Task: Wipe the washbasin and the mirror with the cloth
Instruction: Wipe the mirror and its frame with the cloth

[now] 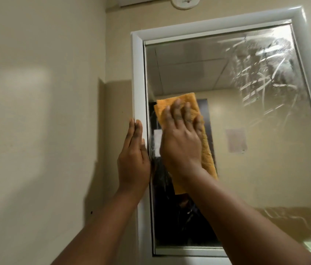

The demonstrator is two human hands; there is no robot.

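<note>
Against the mirror (pixel 246 150) glass, near its left edge, my right hand (pixel 181 142) presses one orange cloth (pixel 172 105) flat, fingers spread. My left hand (pixel 133 159) rests straight-fingered on the white frame (pixel 138 83). Smears streak the upper right glass; beige wall (pixel 45 92) surrounds it.

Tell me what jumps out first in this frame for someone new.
The orange cloth stands out, pressed flat against the left part of the mirror by the right hand. The left hand rests with straight fingers on the white frame at the mirror's left edge. White smear streaks cover the glass's upper right.
</note>
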